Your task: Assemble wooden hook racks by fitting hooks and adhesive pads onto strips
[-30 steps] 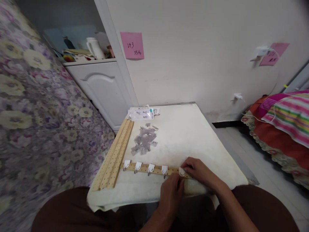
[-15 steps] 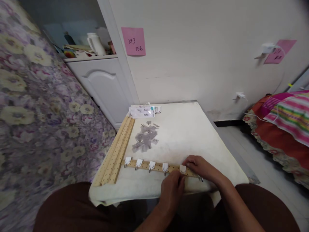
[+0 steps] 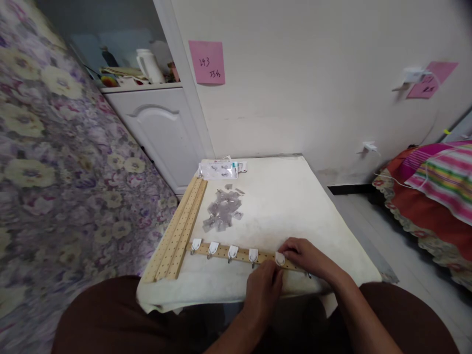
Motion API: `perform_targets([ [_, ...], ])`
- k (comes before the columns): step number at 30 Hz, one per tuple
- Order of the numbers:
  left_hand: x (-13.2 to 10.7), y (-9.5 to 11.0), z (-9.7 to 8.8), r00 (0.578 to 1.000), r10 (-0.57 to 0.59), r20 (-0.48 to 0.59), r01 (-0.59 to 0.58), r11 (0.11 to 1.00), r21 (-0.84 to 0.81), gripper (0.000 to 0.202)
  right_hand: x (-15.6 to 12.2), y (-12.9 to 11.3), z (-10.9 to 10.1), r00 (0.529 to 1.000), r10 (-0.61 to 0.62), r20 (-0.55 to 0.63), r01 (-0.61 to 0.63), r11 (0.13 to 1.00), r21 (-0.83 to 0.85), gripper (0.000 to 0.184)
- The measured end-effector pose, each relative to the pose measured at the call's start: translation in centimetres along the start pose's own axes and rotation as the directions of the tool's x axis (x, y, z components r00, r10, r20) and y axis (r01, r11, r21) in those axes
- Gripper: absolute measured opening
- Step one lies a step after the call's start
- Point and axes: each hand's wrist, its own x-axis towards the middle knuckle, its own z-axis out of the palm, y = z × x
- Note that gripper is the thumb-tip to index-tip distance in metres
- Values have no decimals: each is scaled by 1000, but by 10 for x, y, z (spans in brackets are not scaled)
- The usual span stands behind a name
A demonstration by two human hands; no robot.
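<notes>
Left hand point(image 3: 263, 290) is sitting nearest, back up, fingers curled together at the near edge of the fifth hook point(image 3: 280, 258); cannot tell if they are pinching it. Right hand point(image 3: 308, 258) is lying over the right end of the wooden strip point(image 3: 241, 254), fingers together and pressing down on it, fingertips touching the same hook. Strip is lying flat on the table point(image 3: 295, 206) by its near edge, long axis running left to right, right end sitting slightly nearer the person. Four more white hooks point(image 3: 232, 251) are sitting in a row along it to the left, metal tips pointing toward the person. Stack of wooden strips point(image 3: 180, 228) is lying at the table's left edge, long axis running near to far, near end just beside the strip's left end. Pile of clear pieces point(image 3: 222, 209) is lying mid-table, apart from the hands. Flat clear pack point(image 3: 219, 169) is lying at the far left corner, small pieces showing inside. Beyond, a white cupboard point(image 3: 158, 132) is carrying a white jug point(image 3: 149, 66) on its shelf; a pink note point(image 3: 207, 61) is sticking on the wall
</notes>
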Motion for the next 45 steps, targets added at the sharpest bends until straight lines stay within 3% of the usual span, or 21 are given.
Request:
perform_targets([
  [16,0,2,-1,1000,-13,5,13,1000,8,15,3,-5,6,995,101,-17,-101,995,-5,9],
  [30,0,0,0,1000,-3,-15,3,999,-36,14,12,8,15,979,201,-26,-199,978,64,14],
  [45,3,-8,6,1000,-11,18,11,1000,-16,13,27,19,13,953,292,86,-300,949,94,19],
])
